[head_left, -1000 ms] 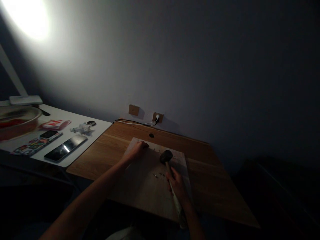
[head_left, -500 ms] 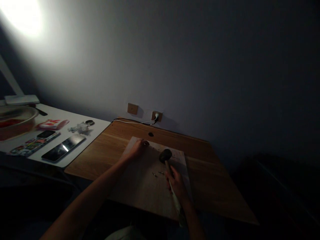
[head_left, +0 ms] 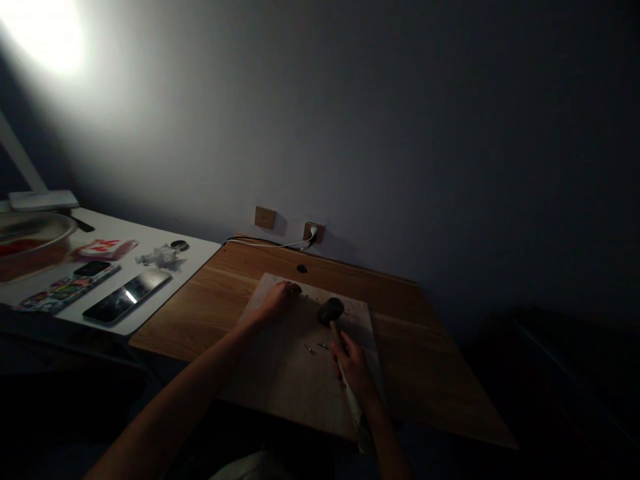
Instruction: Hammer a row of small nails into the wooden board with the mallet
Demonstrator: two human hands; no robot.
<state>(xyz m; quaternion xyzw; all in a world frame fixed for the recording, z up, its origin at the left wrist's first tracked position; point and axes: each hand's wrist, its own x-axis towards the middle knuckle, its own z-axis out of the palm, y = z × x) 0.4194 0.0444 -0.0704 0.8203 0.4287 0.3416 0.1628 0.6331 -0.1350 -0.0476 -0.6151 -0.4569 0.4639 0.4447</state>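
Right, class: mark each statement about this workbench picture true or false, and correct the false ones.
1. The right hand grips the mallet by its handle. True.
2. The left hand holds a phone. False: it rests on the wooden board, near its far edge.
3. A white cable is plugged into the wall socket. True.
4. The dark phone lies on the board. False: the dark phone lies on the white table.

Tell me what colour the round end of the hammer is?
The hammer head looks black; the head view shows it.
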